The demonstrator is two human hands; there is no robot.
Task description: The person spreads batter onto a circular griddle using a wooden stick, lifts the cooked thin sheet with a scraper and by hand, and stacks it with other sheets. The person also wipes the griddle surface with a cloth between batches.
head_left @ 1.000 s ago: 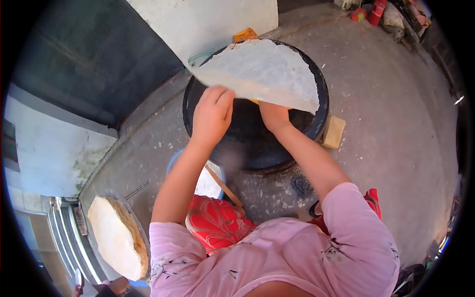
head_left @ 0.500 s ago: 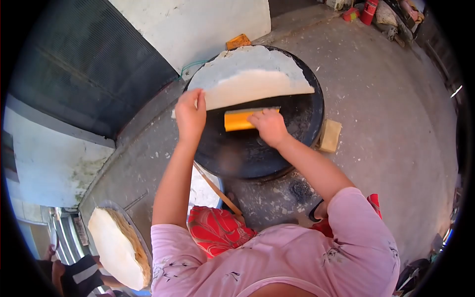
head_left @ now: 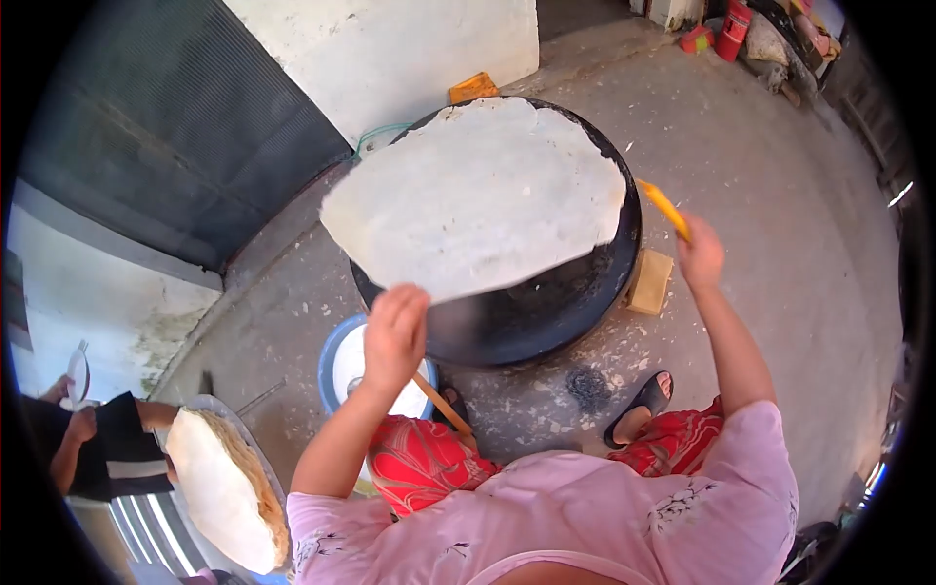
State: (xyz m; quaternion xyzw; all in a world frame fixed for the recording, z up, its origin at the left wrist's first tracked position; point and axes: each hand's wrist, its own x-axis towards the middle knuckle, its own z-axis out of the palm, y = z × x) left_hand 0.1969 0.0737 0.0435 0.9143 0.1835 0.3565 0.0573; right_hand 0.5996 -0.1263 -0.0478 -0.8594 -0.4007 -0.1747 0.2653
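Flatbread sheet: the broad, thin flatbread (head_left: 478, 200) spreads over the far and middle parts of the round black griddle (head_left: 517, 336), its left end hanging out past the rim; whether its underside touches the pan throughout cannot be told.
Left hand: the left hand (head_left: 396, 330) has its fingers drawn together in a pinch on the sheet's near edge, close to the lower left of the griddle.
Right hand: the right hand (head_left: 700, 258) is out past the griddle's right side, fingers closed around one end of the yellow scraper (head_left: 663, 207); blur hides the exact grip.
Just changed: half a second ago the sheet lay doubled on the far half and the scraper sat on bare black metal; now the sheet is drawn out toward the person, and the scraper is off the surface.
What that means: the near part seems loosened from the griddle, with the left hand alone controlling it.
Bucket: a blue bucket (head_left: 328, 366) with white contents stands just beside the griddle, below the left hand.
Stack: more flatbreads lie in a pile (head_left: 226, 492) at lower left, near another person's arm (head_left: 156, 415).
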